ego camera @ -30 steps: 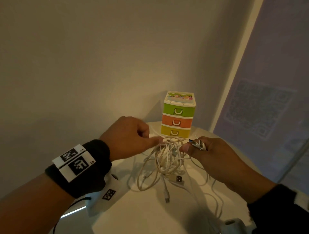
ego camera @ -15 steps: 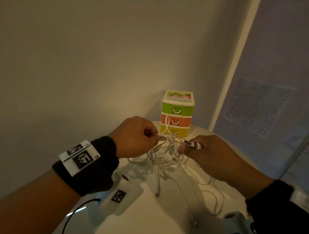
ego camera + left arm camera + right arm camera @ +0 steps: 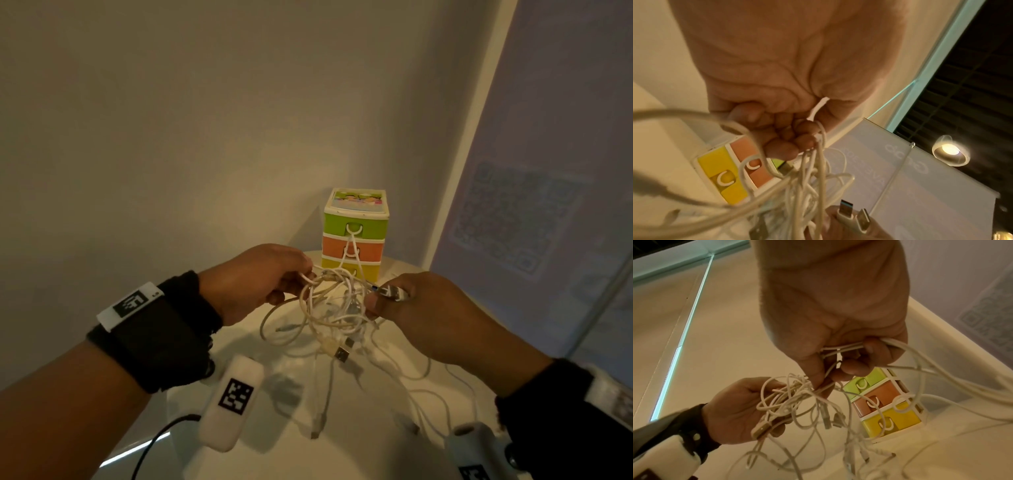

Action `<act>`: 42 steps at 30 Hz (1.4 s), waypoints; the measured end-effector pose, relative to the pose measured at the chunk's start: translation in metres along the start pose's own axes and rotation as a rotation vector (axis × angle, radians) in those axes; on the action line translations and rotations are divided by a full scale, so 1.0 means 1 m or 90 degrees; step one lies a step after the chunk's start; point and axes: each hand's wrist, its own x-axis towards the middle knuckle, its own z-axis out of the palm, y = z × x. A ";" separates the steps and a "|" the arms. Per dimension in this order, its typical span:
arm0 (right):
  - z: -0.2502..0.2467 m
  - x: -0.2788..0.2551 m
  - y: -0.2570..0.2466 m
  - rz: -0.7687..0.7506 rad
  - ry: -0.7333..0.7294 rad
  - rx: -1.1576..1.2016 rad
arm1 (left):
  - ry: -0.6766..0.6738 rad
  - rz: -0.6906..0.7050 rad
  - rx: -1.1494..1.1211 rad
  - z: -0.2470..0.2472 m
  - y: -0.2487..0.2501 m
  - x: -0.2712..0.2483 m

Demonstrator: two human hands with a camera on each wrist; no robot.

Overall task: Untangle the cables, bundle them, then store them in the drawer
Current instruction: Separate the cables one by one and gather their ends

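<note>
While my left hand pinches a few strands and my right hand clamps two plugs, the cables hang knotted between them, above the surface. From my right grip the knot lies at nine o'clock, strands running left to right, loose ends trailing toward six. At twelve stands the drawer unit, all shut. Compared with a second ago, the bundle sits higher and tighter, my hands closer together.

Left hand raised, fingers curled in a pinching grip, right hand alongside, likewise
</note>
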 end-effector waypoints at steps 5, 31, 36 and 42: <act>0.000 0.000 0.002 0.013 0.008 0.006 | -0.020 0.014 0.010 0.002 -0.004 0.002; -0.003 0.002 0.006 0.036 -0.025 -0.049 | -0.018 0.038 -0.097 -0.014 -0.003 0.013; -0.006 0.005 0.006 0.062 -0.038 -0.140 | -0.062 0.018 0.000 -0.021 -0.002 0.011; -0.003 0.007 0.010 0.096 -0.042 -0.118 | -0.018 0.081 0.351 -0.026 0.005 0.010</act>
